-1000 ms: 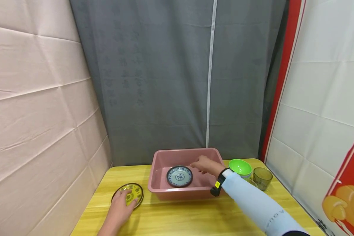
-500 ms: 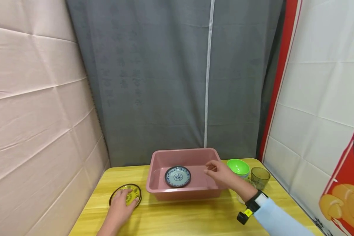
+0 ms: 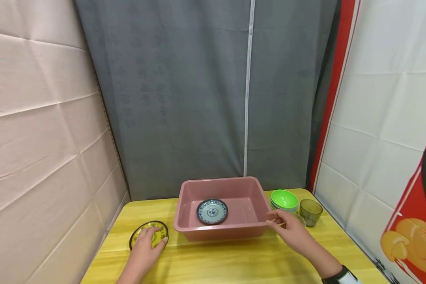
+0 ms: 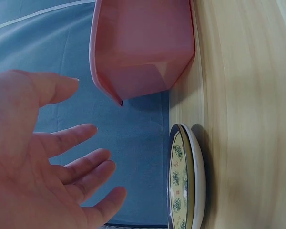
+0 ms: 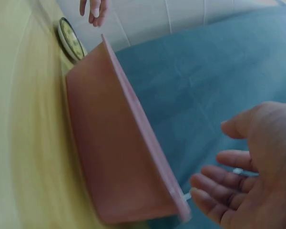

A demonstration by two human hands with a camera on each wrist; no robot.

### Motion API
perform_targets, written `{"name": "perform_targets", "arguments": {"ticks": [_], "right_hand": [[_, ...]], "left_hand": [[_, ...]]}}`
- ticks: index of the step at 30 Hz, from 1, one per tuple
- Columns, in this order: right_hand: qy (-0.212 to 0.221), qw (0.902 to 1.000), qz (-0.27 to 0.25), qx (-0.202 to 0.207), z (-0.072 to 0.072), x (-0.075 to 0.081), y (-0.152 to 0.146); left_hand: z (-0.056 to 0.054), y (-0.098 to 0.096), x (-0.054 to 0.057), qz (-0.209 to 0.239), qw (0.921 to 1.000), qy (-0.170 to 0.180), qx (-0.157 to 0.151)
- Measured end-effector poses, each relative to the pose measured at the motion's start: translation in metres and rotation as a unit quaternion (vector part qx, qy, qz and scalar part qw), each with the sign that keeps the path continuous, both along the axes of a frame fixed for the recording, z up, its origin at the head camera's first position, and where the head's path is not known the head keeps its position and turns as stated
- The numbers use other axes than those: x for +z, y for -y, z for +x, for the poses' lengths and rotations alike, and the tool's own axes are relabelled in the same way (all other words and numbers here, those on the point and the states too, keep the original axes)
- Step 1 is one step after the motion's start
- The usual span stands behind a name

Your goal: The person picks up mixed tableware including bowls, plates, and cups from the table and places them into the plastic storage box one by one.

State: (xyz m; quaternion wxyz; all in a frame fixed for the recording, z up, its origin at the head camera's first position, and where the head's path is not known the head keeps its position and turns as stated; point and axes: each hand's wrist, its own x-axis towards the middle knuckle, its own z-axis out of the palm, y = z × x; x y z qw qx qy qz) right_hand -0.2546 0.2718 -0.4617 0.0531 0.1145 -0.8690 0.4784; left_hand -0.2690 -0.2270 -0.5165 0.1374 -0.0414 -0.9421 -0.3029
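Note:
My left hand (image 3: 143, 250) hovers over a yellow patterned plate (image 3: 158, 238) at the left of the table, fingers relaxed and holding nothing. In the left wrist view that plate (image 4: 178, 183) lies on a white one (image 4: 199, 183), with a gap between hand and plates. A pink plastic basin (image 3: 221, 234) stands in the middle, and a blue-and-white plate (image 3: 212, 212) lies inside it. My right hand (image 3: 294, 235) is beside the basin's right rim, fingers loosely bent, nothing in its grasp.
Green bowls (image 3: 284, 199), nested, stand right of the basin. Near them are an amber glass cup (image 3: 310, 213) and another clear glass (image 3: 300, 219), partly hidden by the right hand. A grey curtain (image 3: 188, 98) hangs behind the wooden table (image 3: 213, 262), with pale cloth walls (image 3: 49, 157) at the sides.
My right hand has moved from above the inside of the basin rightward and toward me, past its right rim. The left hand stays over the yellow plate. The view has shifted slightly.

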Motion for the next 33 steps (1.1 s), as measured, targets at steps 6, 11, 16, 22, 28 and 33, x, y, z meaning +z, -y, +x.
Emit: {"name": "perform_targets", "arguments": {"ticks": [6, 11, 16, 22, 28, 33], "right_hand": [[-0.005, 0.9999, -0.002, -0.012, 0.003, -0.029, -0.009], [-0.014, 0.9999, 0.006, -0.005, 0.007, -0.047, -0.013], [-0.014, 0.9999, 0.007, -0.006, 0.008, -0.054, -0.012], [0.012, 0.9997, 0.013, -0.019, 0.007, -0.06, -0.012], [0.027, 0.9995, 0.004, -0.014, 0.008, -0.063, -0.012], [0.032, 0.9994, -0.01, 0.005, 0.008, -0.065, -0.011]], "left_hand": [[0.005, -0.003, 0.001, 0.007, 0.9998, -0.008, -0.018], [0.01, -0.007, -0.003, 0.01, 0.9995, -0.016, -0.027], [0.012, -0.008, -0.008, 0.004, 0.9992, -0.023, -0.032], [0.014, -0.01, -0.009, 0.009, 0.9992, -0.017, -0.036], [0.006, -0.004, -0.005, 0.018, 0.9997, 0.014, 0.01], [-0.013, 0.019, -0.005, 0.029, 0.997, 0.026, 0.067]]}}
